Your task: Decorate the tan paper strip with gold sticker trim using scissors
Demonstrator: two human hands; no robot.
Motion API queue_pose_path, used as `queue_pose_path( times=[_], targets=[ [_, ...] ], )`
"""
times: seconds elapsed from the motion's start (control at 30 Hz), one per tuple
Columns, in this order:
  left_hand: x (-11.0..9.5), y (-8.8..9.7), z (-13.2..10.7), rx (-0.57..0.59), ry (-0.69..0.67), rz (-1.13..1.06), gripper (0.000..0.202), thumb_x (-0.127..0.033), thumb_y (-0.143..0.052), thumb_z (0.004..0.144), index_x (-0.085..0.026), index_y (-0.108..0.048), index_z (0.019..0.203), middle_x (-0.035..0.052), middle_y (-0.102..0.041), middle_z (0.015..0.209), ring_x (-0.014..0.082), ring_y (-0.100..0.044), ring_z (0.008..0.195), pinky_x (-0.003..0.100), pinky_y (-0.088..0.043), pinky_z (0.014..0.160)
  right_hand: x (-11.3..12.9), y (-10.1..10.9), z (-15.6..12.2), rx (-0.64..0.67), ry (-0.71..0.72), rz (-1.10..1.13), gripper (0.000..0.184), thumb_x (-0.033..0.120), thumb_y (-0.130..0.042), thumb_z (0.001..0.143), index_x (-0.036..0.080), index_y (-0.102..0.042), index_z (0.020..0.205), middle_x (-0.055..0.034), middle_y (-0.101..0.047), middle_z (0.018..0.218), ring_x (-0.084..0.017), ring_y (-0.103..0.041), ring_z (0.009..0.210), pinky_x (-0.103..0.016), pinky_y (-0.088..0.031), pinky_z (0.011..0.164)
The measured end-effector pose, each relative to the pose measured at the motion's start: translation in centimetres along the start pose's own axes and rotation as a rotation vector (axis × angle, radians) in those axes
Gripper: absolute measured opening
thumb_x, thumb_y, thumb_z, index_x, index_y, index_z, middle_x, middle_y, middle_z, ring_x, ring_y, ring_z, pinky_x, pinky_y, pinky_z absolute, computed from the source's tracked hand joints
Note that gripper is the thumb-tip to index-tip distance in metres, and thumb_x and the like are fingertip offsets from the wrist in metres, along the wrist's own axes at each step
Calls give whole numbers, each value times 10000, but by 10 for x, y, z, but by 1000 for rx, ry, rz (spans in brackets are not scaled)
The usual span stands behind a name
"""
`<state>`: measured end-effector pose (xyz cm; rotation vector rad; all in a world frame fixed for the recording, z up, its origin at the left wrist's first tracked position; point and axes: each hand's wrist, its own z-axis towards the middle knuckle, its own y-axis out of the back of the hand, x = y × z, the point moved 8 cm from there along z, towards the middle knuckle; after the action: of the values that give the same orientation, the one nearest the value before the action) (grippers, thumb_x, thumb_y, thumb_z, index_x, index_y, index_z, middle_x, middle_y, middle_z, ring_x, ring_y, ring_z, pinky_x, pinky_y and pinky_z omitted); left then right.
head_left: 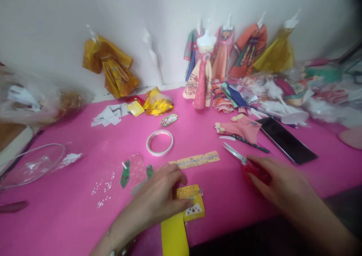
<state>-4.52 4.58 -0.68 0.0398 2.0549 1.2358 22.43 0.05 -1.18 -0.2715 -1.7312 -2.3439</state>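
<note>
My left hand rests low over the table, fingers bent and apart from the thumb. Its fingertips are at the left end of a patterned cream strip. The thumb lies over a yellow packet with a cartoon face and gold gems; a plain yellow piece reaches below it. In my right hand are scissors by their red handles, the blades slightly apart and pointing up-left. Pink and green doll-clothes pieces lie left of my left hand, partly behind it.
A tape roll and a glittery oval clip lie mid-table. A phone and pink doll garment lie right. Dressed doll forms stand along the wall. Loose gems and a cable are left; plastic bags crowd both sides.
</note>
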Motion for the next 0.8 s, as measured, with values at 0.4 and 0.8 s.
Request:
queue_pose_path(
  times=[0.4,0.8],
  targets=[
    [4,-9,0,85,158,-392,249,-313,-693,781,-209,-477,716,-64,-448,667,121,-394,604,259,-261,523,14,-13,-3,56,21,-108,366,386,-454,961,168,-669,1162,-121,-703,1029,-290,-670,897,-416,-531,742],
    [-5,-29,0,184,236,-981,364,-361,-850,643,-176,-610,844,-9,-652,733,150,-572,666,276,-397,608,22,-15,-4,94,4,-109,377,376,-370,1008,169,-677,1080,-127,-610,936,-281,-613,812,-425,-482,700]
  ],
)
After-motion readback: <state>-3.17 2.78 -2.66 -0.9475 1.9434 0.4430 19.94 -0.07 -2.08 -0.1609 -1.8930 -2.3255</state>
